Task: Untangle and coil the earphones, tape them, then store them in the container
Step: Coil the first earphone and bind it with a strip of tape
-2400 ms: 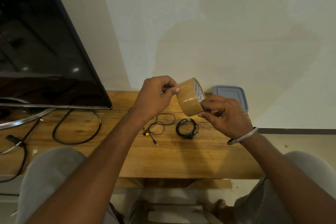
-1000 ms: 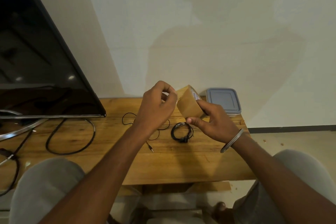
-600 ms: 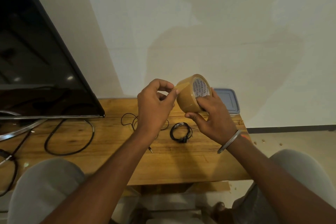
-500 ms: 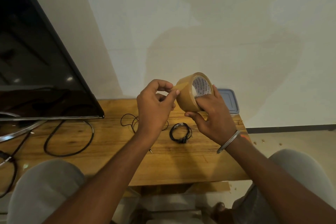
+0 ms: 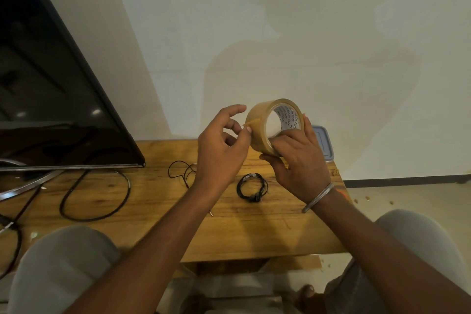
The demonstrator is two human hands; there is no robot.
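Right hand (image 5: pixel 297 160): closed round brown packing-tape roll (image 5: pixel 274 123), held raised above table. Left hand (image 5: pixel 220 146): thumb and fingertips pinched at lifted tape end on roll's near face, other fingers spread. Below hands: coiled black earphones (image 5: pixel 252 187) laid on wooden table (image 5: pixel 254 232), untaped; second, loose black earphone wire (image 5: pixel 182 172) partly hidden behind left wrist. Beyond right hand: grey lidded plastic container (image 5: pixel 322 141), shut. Advised: end to be peeled slowly, roll kept steady, short strip drawn.

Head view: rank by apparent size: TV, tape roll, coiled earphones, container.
1. TV, by far the largest.
2. tape roll, though it is held up nearer the camera, which inflates it.
3. coiled earphones and container: unsure, since the right hand hides most of the container.
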